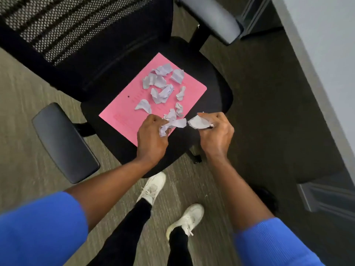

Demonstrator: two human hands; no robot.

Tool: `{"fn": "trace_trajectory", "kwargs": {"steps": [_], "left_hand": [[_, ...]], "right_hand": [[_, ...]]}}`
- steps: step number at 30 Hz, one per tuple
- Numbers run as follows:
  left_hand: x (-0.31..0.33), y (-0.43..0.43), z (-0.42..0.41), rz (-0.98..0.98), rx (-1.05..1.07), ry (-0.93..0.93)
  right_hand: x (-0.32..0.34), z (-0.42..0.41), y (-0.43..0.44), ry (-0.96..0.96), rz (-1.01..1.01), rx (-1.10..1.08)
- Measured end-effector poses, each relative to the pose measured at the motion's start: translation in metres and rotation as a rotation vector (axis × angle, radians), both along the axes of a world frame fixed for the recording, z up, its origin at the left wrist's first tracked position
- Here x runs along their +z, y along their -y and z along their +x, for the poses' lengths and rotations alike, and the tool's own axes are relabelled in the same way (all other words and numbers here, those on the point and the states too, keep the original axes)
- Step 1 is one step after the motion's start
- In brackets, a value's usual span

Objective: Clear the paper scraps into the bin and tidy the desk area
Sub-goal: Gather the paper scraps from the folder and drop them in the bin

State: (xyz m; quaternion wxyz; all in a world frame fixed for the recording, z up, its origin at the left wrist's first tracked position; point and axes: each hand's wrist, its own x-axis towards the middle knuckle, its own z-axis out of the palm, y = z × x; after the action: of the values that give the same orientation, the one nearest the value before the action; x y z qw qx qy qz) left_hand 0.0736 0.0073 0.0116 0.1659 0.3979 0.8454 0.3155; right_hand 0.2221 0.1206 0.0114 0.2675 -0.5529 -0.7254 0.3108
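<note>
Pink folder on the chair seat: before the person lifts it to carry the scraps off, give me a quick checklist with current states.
1. Left hand free to lift: not ok, it grips a crumpled white paper scrap.
2. Right hand free: not ok, it grips another white scrap.
3. Loose white scraps all on the flat pink paper folder: ok, none visible on the seat or carpet.
4. Folder lying flat on the black office chair seat: ok.
5. Bin located: cannot tell, none in view.
</note>
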Motion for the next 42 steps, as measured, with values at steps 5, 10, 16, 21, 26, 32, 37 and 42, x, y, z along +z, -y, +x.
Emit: {"fn": "trace_trajectory", "kwargs": {"steps": [5,10,16,21,26,32,37,42], "left_hand": [[-0.008,-0.006,0.066,-0.003,-0.139,0.069],[-0.029,-0.005,0.138,-0.061,-0.314,0.109],[-0.055,0.001,0.230,-0.154,-0.483,0.185],[-0.086,0.004,0.309,-0.275,-0.541,0.213],[-0.125,0.002,0.389,-0.483,-0.515,0.296],[-0.173,-0.012,0.456,-0.542,-0.551,0.356],[-0.220,-0.023,0.478,-0.585,-0.596,0.384],[-0.263,-0.028,0.490,-0.620,-0.624,0.608]], "right_hand": [[-0.014,0.081,0.028,-0.015,-0.123,-0.227],[-0.029,0.165,0.067,0.029,-0.196,-0.410],[-0.058,0.252,0.104,0.047,-0.307,-0.604],[-0.107,0.315,0.120,0.021,-0.436,-0.792],[-0.147,0.375,0.125,0.013,-0.534,-0.899],[-0.189,0.434,0.123,0.210,-0.617,-0.814],[-0.282,0.486,0.116,0.224,-0.771,-0.772],[-0.290,0.490,0.108,0.264,-0.733,-0.695]]}}
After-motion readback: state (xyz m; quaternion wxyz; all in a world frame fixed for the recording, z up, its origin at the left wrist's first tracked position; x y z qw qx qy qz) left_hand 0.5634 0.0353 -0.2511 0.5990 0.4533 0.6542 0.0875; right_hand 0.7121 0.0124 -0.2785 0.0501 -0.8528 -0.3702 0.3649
